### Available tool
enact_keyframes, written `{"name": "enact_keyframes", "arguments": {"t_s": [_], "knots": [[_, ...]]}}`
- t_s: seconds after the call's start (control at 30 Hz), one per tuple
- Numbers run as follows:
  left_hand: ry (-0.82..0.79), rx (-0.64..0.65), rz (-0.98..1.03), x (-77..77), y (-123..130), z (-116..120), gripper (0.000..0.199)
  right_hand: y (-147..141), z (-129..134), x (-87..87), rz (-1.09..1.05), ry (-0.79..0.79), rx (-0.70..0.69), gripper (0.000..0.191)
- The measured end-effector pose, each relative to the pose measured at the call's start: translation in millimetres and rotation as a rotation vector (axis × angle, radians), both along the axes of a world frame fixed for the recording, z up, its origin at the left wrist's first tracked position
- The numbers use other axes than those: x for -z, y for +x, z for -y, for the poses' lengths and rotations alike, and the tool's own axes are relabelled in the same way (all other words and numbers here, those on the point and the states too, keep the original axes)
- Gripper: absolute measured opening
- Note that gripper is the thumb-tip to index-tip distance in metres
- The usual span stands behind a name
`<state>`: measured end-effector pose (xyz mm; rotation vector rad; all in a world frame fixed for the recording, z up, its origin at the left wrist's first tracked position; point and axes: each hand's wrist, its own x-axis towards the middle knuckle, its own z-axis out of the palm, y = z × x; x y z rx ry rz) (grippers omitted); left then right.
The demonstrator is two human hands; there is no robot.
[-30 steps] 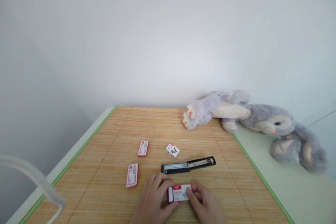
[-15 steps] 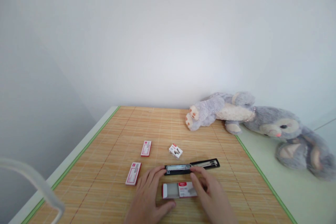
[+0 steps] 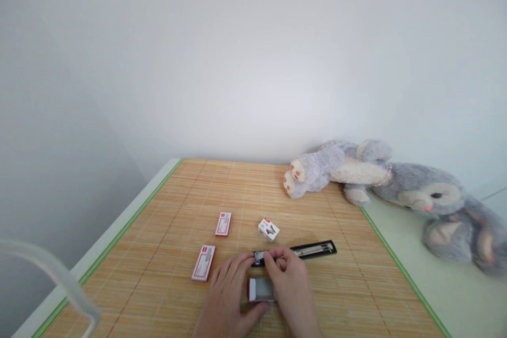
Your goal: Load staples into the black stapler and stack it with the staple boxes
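Note:
A black stapler (image 3: 317, 249) lies opened out flat on the bamboo mat, its metal inner part showing. My left hand (image 3: 228, 293) rests with fingers apart, its fingertips at the stapler's left end and its thumb below a small box. That box (image 3: 261, 289) is partly slid open, with a pale tray showing; my right hand covers its right part. My right hand (image 3: 288, 280) has thumb and index finger pressed together over the stapler's left half; whatever is between them is hidden.
Two flat white-and-red boxes (image 3: 204, 263) (image 3: 223, 224) lie to the left. A small white box (image 3: 269, 229) sits behind the stapler. A grey plush rabbit (image 3: 360, 170) lies at the back right. A pale curved bar (image 3: 59, 274) crosses the lower left.
My right hand has moved left along the stapler, its thumb and index finger now close together, and covers more of the open box. My left hand has barely moved. The view has shifted slightly.

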<state>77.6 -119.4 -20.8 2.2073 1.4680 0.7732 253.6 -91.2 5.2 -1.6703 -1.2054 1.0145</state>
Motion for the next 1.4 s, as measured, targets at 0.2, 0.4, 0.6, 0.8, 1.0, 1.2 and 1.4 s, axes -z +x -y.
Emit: {"name": "enact_keyframes", "arguments": {"t_s": [0.2, 0.4, 0.6, 0.8, 1.0, 1.2, 1.4], "knots": [[-0.016, 0.011, -0.001, -2.1, -2, 0, 0.075, 0, -6, -7.3, 0.143, -0.006, -0.081, 0.031], [-0.022, 0.023, 0.035, -1.1, -4, 0, 0.075, 5, 0, -26.6, 0.33, 0.047, -0.124, 0.029], [-0.066, 0.016, 0.074, -6.8, -4, 1, 0.067, 28, 14, -27.9, 0.262, 0.131, -0.404, 0.018], [-0.133, 0.026, 0.032, -14.3, -1, 2, 0.033, 51, 12, -23.6, 0.333, 0.219, -0.708, 0.015], [-0.158, 0.045, 0.013, -18.8, -1, 2, 0.028, 56, 1, -31.5, 0.338, 0.228, -0.846, 0.021], [-0.172, 0.051, 0.011, -20.6, -2, 0, 0.027, 54, -2, -52.5, 0.365, 0.167, -0.898, 0.03], [-0.163, 0.064, 0.015, -17.1, -2, 1, 0.026, 44, 3, -41.8, 0.579, 0.126, -0.743, 0.005]]}}
